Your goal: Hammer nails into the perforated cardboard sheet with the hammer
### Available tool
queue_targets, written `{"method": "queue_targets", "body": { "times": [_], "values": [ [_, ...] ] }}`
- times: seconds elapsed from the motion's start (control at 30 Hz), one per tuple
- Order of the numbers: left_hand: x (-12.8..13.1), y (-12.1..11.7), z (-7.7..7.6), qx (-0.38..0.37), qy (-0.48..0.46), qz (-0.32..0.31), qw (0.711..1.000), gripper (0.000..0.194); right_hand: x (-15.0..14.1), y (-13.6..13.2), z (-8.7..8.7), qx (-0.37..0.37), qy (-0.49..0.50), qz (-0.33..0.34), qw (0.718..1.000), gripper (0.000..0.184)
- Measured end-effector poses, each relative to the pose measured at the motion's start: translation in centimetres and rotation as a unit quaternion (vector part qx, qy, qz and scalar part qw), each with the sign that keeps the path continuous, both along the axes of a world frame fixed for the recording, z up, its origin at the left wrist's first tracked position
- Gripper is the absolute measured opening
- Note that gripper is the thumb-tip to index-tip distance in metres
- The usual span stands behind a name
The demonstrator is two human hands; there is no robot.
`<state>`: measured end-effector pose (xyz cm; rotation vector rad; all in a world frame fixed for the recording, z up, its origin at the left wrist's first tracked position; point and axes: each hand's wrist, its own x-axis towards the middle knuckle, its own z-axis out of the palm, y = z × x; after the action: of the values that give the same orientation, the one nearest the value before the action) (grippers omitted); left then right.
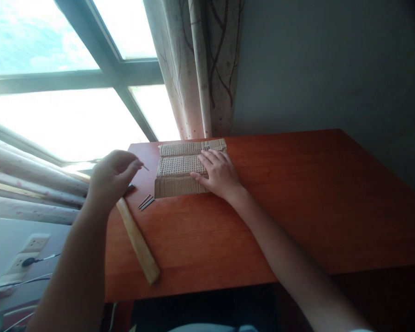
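My left hand (112,177) is raised at the table's left side, thumb and fingers pinching a thin nail (145,168) that points right. To its right lies a flat piece of cardboard (180,185) covered in rows of small holes. My right hand (221,173) rests on the cardboard's right part with fingers spread. Just beyond those fingertips, a few small metal nails (206,147) show at the cardboard's far right. Several loose nails (145,203) lie beside the near left corner. Below my left hand is a hammer (138,240) with a wooden handle, its head partly hidden by the hand.
The reddish-brown wooden table (297,198) reaches far to the right. A bright window (62,115) and a patterned curtain (200,69) stand behind it. Another curtain (31,180) hangs at left, above a wall socket (36,243) with a plug and cables.
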<state>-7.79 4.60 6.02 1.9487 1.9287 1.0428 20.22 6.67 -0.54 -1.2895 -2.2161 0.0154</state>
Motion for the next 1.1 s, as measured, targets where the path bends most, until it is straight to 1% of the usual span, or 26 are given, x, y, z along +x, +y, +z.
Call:
{"method": "queue_targets", "body": {
  "times": [0.1, 0.2, 0.27, 0.37, 0.57, 0.67, 0.77, 0.9, 1.0, 1.07, 1.1],
  "values": [
    [-2.6, -1.7, -2.6, -0.07, 0.025, -0.002, 0.997, 0.024, 0.0, -0.1, 0.1, 0.0, -0.002, 0.001, 1.0, 0.068],
    [-4.1, -2.9, -4.4, -0.084, 0.113, -0.028, 0.99, 0.028, 0.1, -0.1, 0.3, -0.004, -0.002, 0.003, 1.0, 0.068],
    [-4.4, -3.4, -5.1, -0.078, 0.163, -0.044, 0.983, 0.032, 0.1, -0.1, 0.3, -0.007, -0.003, 0.003, 1.0, 0.068],
    [-4.1, -3.5, -5.5, -0.086, 0.186, -0.053, 0.977, 0.035, 0.1, -0.1, 0.3, -0.008, -0.005, 0.003, 1.0, 0.067],
    [-3.2, -3.1, -5.6, -0.15, 0.214, -0.058, 0.963, 0.045, 0.1, 0.0, 0.1, -0.002, -0.006, 0.003, 1.0, 0.068],
    [-3.0, -3.3, -5.5, -0.163, 0.232, -0.059, 0.957, 0.045, 0.1, 0.0, 0.1, 0.002, -0.005, 0.003, 1.0, 0.068],
    [-3.0, -3.4, -5.4, -0.142, 0.228, -0.053, 0.962, 0.042, 0.1, 0.0, 0.1, 0.003, -0.003, 0.003, 1.0, 0.068],
    [-2.9, -2.9, -4.9, -0.098, 0.184, -0.027, 0.978, 0.035, 0.1, -0.1, 0.1, 0.004, -0.005, 0.001, 1.0, 0.069],
    [-1.8, -1.8, -3.8, -0.048, 0.128, -0.001, 0.991, 0.034, 0.1, -0.1, 0.1, 0.006, -0.007, 0.0, 1.0, 0.068],
    [-0.3, -0.8, -2.7, -0.012, 0.092, -0.004, 0.996, 0.033, 0.1, 0.0, 0.1, 0.005, -0.007, 0.0, 1.0, 0.068],
    [0.7, -0.2, -2.2, 0.005, 0.08, -0.017, 0.997, 0.032, 0.0, 0.0, 0.1, 0.004, -0.007, 0.001, 1.0, 0.068]
  ]
}}
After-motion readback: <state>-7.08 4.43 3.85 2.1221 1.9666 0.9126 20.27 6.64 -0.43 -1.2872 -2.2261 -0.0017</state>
